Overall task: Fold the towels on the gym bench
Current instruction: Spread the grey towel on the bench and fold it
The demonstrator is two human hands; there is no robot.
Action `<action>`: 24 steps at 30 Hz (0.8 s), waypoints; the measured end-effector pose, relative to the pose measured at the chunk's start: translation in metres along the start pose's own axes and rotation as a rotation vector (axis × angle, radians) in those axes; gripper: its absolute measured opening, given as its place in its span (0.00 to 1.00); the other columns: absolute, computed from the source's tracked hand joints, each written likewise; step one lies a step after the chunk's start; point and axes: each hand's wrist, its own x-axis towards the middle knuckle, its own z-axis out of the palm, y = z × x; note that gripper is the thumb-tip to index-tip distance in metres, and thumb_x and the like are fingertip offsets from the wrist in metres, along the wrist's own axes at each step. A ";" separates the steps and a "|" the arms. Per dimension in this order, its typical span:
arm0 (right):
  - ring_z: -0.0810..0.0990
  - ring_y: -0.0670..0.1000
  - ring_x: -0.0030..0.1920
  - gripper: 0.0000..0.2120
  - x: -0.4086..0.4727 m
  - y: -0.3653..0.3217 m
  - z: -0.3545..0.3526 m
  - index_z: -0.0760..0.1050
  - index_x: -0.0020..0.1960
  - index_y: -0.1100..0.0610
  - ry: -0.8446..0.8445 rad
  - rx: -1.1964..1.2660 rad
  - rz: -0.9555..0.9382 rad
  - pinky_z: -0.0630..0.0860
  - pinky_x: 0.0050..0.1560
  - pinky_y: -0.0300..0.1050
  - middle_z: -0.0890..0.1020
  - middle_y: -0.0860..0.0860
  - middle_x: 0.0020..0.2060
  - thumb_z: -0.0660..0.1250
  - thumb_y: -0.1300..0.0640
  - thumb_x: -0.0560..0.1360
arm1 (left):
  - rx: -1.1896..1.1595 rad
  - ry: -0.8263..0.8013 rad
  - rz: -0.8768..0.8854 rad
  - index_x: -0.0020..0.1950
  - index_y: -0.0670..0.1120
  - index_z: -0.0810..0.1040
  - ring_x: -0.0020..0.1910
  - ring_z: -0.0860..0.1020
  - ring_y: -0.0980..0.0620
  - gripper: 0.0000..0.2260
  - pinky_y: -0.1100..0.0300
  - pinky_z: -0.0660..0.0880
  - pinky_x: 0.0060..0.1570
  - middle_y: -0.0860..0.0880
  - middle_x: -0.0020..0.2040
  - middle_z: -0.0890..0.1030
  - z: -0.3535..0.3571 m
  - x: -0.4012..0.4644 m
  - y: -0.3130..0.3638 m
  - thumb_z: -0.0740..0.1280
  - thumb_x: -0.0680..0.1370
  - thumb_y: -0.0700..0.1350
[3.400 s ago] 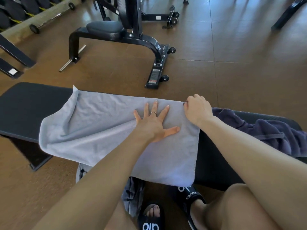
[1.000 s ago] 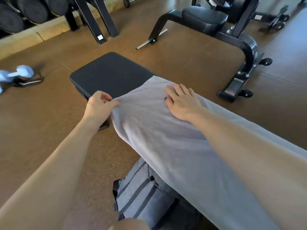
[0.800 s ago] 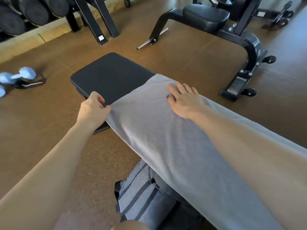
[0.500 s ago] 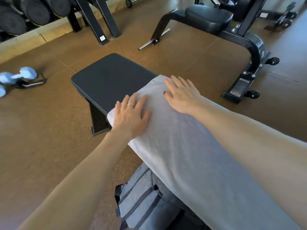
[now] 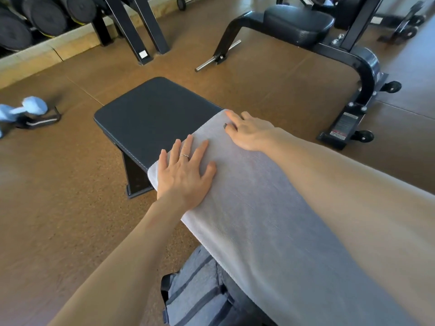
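Note:
A light grey towel [image 5: 259, 220] lies lengthwise along the black padded gym bench [image 5: 150, 114], folded into a long strip that covers the bench's width. Its left end stops short of the bench's end, leaving bare pad. My left hand [image 5: 186, 170] lies flat on the towel's near left corner, fingers spread, a ring on one finger. My right hand [image 5: 249, 132] rests flat on the far left corner, fingers straight. My right forearm crosses above the towel and hides its right part.
A grey striped cloth [image 5: 197, 292] lies on the brown floor below the bench's near side. A black weight machine [image 5: 329, 38] stands beyond the bench. A pale blue dumbbell [image 5: 26, 109] lies on the floor at left, weight plates [image 5: 35, 17] behind.
My left hand let go of the towel's near left corner, which it had pinched and pulled, and now lies flat on it. The towel's near half has been folded up onto the bench.

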 end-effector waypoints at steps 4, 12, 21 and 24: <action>0.75 0.61 0.50 0.21 0.009 -0.004 -0.003 0.61 0.70 0.50 -0.013 0.044 0.122 0.69 0.49 0.52 0.75 0.56 0.54 0.41 0.44 0.83 | 0.008 -0.007 -0.006 0.82 0.62 0.46 0.82 0.42 0.48 0.28 0.43 0.38 0.79 0.53 0.84 0.45 0.001 -0.003 0.002 0.40 0.82 0.64; 0.74 0.62 0.64 0.26 -0.025 0.023 0.006 0.56 0.77 0.45 0.110 -0.030 0.184 0.63 0.64 0.59 0.73 0.58 0.67 0.39 0.40 0.82 | 0.010 -0.022 -0.018 0.82 0.62 0.47 0.82 0.42 0.48 0.28 0.44 0.39 0.80 0.53 0.84 0.45 -0.004 -0.001 -0.002 0.40 0.82 0.65; 0.77 0.62 0.59 0.23 -0.216 0.161 0.002 0.72 0.62 0.54 0.198 -0.133 0.464 0.68 0.58 0.56 0.80 0.59 0.58 0.44 0.43 0.84 | 0.165 0.046 0.093 0.82 0.55 0.47 0.82 0.45 0.41 0.26 0.39 0.42 0.78 0.44 0.83 0.49 -0.023 -0.022 0.036 0.45 0.84 0.56; 0.78 0.62 0.56 0.24 -0.277 0.194 0.003 0.73 0.59 0.56 0.181 -0.127 0.571 0.68 0.56 0.55 0.81 0.59 0.56 0.43 0.44 0.84 | -0.108 -0.088 0.284 0.83 0.55 0.46 0.82 0.46 0.44 0.27 0.42 0.45 0.79 0.45 0.84 0.48 -0.030 -0.062 0.102 0.49 0.85 0.57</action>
